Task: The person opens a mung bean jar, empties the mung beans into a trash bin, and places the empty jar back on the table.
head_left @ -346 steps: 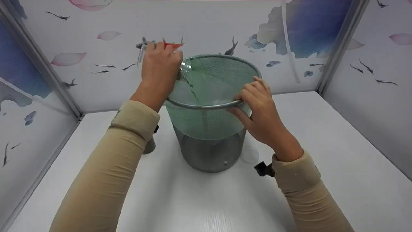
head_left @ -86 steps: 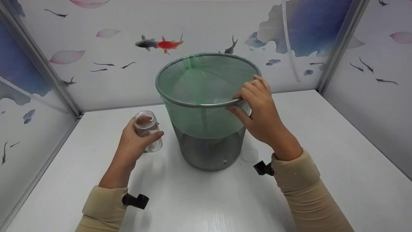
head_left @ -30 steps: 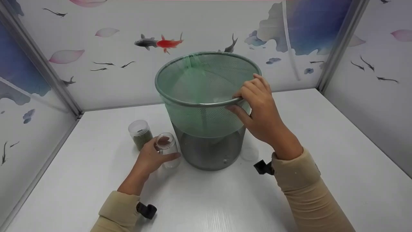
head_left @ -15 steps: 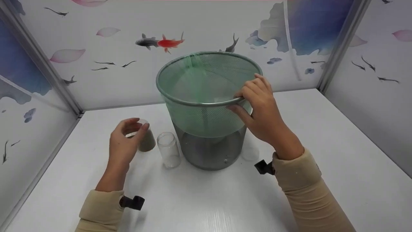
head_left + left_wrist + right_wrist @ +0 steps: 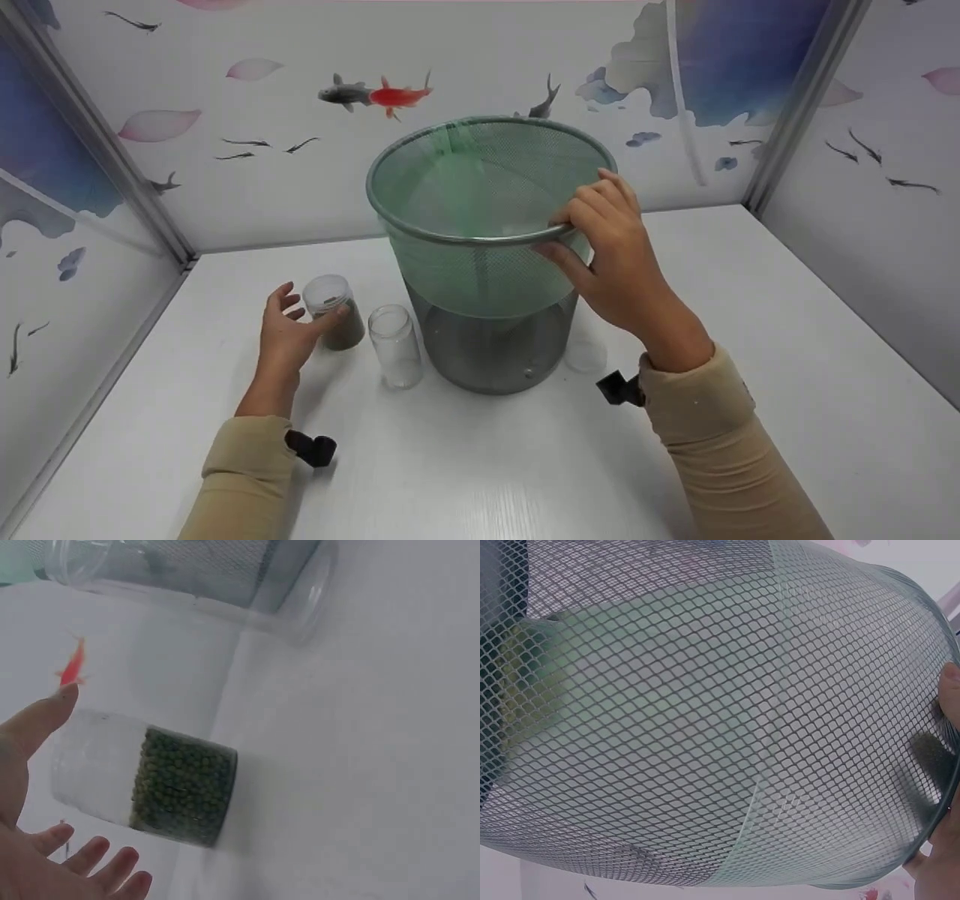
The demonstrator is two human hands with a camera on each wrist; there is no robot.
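Note:
My left hand (image 5: 285, 337) is beside a clear jar (image 5: 348, 332) standing upright on the table. In the left wrist view small round green beans (image 5: 184, 784) fill about its lower half; my thumb and spread fingers lie either side of its upper end. An uncovered, see-through jar (image 5: 396, 356) stands between it and a grey mesh wastebasket (image 5: 487, 360). Over the basket's rim hangs a thin green bag (image 5: 442, 277), lining its upper part. With fingers inside and thumb outside, my right hand (image 5: 619, 251) grips the rim at the near right.
A clear round disc (image 5: 586, 357), like a jar lid, lies right of the basket's base. Through the mesh, the right wrist view shows a yellowish-green patch (image 5: 532, 690) low in the bag. Printed panels (image 5: 247, 187) enclose the white table (image 5: 480, 465).
My left hand earlier tipped a jar over the basket, green bits falling out. It then lowered that jar, stood it beside the basket, let go and moved left to the bean jar.

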